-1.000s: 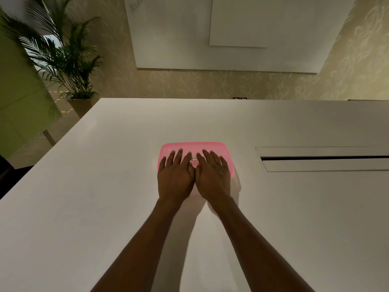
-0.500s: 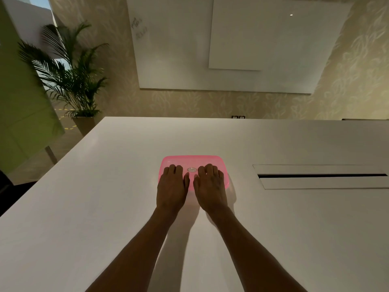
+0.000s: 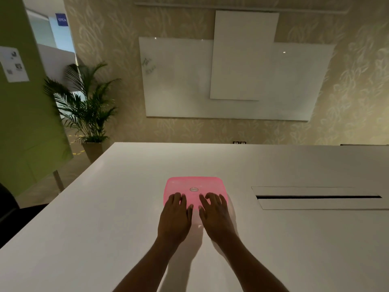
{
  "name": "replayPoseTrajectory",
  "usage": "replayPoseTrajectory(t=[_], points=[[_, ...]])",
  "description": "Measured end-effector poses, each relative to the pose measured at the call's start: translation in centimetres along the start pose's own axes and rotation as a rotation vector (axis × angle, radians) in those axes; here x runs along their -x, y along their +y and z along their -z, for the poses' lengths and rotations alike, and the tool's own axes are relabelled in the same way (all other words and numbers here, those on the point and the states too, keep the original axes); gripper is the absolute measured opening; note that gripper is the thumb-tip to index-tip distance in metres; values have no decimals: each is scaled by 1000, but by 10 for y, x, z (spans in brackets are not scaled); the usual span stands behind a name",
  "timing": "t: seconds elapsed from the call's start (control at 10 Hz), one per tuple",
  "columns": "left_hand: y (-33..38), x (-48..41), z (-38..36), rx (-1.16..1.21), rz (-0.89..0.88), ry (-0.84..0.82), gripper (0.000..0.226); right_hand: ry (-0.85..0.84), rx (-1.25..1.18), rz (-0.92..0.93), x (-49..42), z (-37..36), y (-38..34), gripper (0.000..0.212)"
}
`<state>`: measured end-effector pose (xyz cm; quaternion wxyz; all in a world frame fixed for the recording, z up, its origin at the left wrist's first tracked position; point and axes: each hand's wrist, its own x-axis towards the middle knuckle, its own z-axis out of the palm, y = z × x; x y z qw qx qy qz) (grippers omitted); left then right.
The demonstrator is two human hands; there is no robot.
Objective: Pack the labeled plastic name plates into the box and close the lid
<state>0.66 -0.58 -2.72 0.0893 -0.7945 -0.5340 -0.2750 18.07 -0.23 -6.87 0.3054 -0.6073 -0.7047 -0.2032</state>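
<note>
Head view, the only one I've got. The pink box [image 3: 193, 186] sits mid-desk, well in from every edge of the desk [image 3: 94, 228], with the cable slot [image 3: 315, 197] off to its right. The lid looks to be on.

Left grip [image 3: 174, 218] and right grip [image 3: 216, 218] are side by side on the near half of the lid. The fingers are spread and laid nearly flat, pressing down. Neither one is curled around anything or holding anything.

Here's what worries me. All the pressure is on the near side, and the far corners of the lid have nothing on them. I'd judge they could stay unseated, or pop back up once I lift off.

The desk top looks smooth. If my push leans forward at all, the box could slide towards the far edge instead of snapping shut.

I also can't see the name plates. The lid glows too bright to show what's inside. One riding high in there would hold the lid up, and I can't rule that out from here.
</note>
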Motion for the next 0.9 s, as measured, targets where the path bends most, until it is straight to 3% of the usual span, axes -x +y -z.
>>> replayPoseTrajectory(t=[0.3,0.5,0.7,0.9], points=[[2,25,5,-43,10,7,66,-83,10,15,29,11,-7,56],[1,32,2,-40,42,-4,73,-167,68,-7,24,22,-4,66],[6,8,37,-40,-26,38,64,-132,63,-89,-15,62,-7,68],[10,-54,88,-121,-106,158,59,29,113,-85,-88,126,0,67]])
